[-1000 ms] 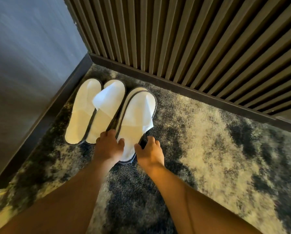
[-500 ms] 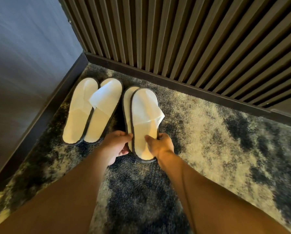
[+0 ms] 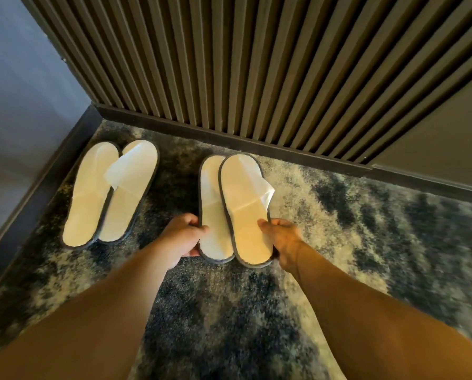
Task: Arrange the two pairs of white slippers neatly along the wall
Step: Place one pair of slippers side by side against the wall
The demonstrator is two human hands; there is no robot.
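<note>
Two pairs on the carpet [image 3: 339, 215], toes toward the slatted wall [image 3: 256, 64]

Left pair [image 3: 111, 193] lying flat in the corner, close to the side wall [image 3: 24, 91], one slipper overlapping the other, a loose white upper flap folded across the seam between them; untouched, well apart from both hands

Right pair [image 3: 235, 209] directly ahead of the hands, heels nearest the wrists, long axis running away toward the baseboard [image 3: 256, 145] and tipped slightly left at the toes; right slipper overlapping the left one's edge, a corner of its upper poking out on the right side

Left hand [image 3: 181, 238] curled round the heel end of the left slipper of this pair, fingers wrapped on its outer rim, thumb side hidden beneath so grip depth unclear. Right hand [image 3: 284, 239] pinching the heel-side rim of the right slipper, thumb on top, other fingers mostly out of sight under the sole

Each hand nearest its own slipper, so no crossing needed. Toes short of the baseboard, with a strip of carpet between. Likely next: separating the overlapped pair sideways, squaring both axes perpendicular to the wall, setting down level with the left pair. Risk: thin soles flexing, loose flap snagging
</note>
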